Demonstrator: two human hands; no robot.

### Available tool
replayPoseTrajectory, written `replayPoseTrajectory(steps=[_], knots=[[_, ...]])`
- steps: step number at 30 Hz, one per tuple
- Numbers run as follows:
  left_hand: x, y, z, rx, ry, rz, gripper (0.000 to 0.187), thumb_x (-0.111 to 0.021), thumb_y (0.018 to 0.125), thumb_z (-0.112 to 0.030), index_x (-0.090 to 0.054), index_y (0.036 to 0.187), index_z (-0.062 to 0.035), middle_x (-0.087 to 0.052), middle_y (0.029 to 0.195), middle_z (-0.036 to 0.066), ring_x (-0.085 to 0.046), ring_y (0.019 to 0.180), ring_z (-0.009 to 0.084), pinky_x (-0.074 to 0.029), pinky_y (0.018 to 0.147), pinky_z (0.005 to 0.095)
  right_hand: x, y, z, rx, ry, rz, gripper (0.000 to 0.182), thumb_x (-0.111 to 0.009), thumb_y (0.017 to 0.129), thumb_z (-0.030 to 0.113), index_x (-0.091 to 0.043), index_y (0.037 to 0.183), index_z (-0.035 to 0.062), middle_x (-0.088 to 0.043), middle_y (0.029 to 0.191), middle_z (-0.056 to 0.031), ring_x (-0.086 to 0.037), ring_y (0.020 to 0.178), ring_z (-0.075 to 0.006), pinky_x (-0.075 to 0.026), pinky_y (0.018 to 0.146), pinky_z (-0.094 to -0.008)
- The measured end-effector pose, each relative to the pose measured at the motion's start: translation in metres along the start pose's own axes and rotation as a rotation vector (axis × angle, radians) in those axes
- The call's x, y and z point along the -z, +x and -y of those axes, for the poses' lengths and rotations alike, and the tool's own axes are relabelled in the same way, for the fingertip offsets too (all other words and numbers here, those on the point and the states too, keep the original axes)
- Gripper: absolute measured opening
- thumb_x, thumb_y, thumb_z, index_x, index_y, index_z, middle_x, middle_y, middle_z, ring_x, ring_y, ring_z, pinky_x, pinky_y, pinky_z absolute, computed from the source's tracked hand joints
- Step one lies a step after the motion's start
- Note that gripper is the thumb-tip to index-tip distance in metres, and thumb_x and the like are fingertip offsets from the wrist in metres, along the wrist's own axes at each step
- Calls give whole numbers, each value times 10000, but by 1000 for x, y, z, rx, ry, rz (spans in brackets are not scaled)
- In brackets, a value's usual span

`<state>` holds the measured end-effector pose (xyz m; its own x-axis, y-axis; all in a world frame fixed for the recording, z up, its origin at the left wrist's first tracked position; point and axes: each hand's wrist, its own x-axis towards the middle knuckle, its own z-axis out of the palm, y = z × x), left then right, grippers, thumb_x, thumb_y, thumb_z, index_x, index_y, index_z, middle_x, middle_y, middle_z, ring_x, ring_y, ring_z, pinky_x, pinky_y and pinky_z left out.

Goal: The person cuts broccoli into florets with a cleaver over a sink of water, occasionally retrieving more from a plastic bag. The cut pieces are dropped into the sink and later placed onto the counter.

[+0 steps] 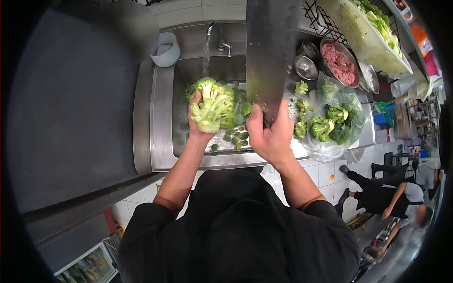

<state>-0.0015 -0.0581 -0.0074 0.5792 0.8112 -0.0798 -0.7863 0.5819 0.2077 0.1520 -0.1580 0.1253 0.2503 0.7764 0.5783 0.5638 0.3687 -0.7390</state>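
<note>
I see a black top point(236, 245) with short sleeves point(148, 224). The left hand point(200, 135) and right hand point(271, 140) are bare.

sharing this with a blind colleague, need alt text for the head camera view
A person's left hand holds a large broccoli head over a steel sink while the right hand grips a broad cleaver pointing forward. Water runs from the tap, and more broccoli pieces sit in a clear plastic bag to the right.
</note>
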Motion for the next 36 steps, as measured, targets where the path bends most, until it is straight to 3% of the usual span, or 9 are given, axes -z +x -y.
replayPoseTrajectory(steps=[3,6,17,19,21,26,31,32,36], knots=[[-10,-1,-3,-7,69,38,516,-559,1015,-493,-644,1282,-59,-699,1235,113,-676,1132,260,-534,1004,435,-7,-2,9,91,54,-8,154,-617,918,13,-498,1014,-11,-644,698,-189,-651,572,-391,-500,510,-447],[16,7,-9,13,116,112,541,-552,1019,-489,-630,1296,-31,-703,1223,138,-689,1106,269,-544,993,426,-30,-5,-28,-6,-169,338,200,-605,914,94,-487,1051,7,-644,710,-214,-644,608,-435,-511,569,-506],[-18,-19,19,7,-148,221,707,-532,973,-634,-536,1475,-136,-577,1466,124,-515,1372,316,-360,1192,510,1,-5,-54,-308,-69,95,199,-575,975,95,-477,1125,9,-676,766,-242,-681,699,-456,-509,588,-511],[39,-11,13,69,-197,79,739,-563,953,-669,-563,1434,-108,-603,1437,95,-548,1324,354,-412,1152,518,-1,-20,-56,-326,-44,118,192,-571,978,95,-474,1120,10,-676,750,-237,-684,688,-451,-510,582,-501],[64,-4,17,0,-167,-329,599,-629,950,-595,-639,1339,-140,-661,1349,65,-605,1247,295,-447,1119,483,-4,-30,-50,-383,-71,188,188,-574,975,94,-474,1112,10,-672,725,-228,-684,664,-446,-506,563,-491],[34,6,1,-87,-127,-192,440,-671,948,-498,-688,1240,-170,-698,1256,32,-630,1186,258,-474,1074,469,3,-38,0,-221,17,167,205,-638,929,33,-523,1093,-8,-665,702,-175,-681,573,-345,-501,518,-438],[-12,10,5,-175,19,-63,383,-636,966,-481,-700,1198,-182,-711,1215,10,-634,1174,241,-477,1051,468,18,-3,24,412,46,-25,260,-695,829,-64,-575,1059,-92,-671,751,-141,-654,551,-261,-508,526,-363],[21,14,5,-91,-108,34,402,-620,978,-481,-687,1223,-169,-707,1223,25,-636,1174,246,-481,1052,468,6,-46,8,61,48,-1,226,-697,827,-64,-579,1020,-57,-668,737,-137,-649,548,-260,-514,533,-362],[-8,12,18,-50,-126,100,403,-595,1004,-460,-677,1225,-132,-718,1193,41,-662,1124,242,-507,1017,428,-36,-32,-32,-1,-171,199,271,-644,933,35,-520,1166,-29,-661,706,-182,-677,608,-369,-509,549,-442]])
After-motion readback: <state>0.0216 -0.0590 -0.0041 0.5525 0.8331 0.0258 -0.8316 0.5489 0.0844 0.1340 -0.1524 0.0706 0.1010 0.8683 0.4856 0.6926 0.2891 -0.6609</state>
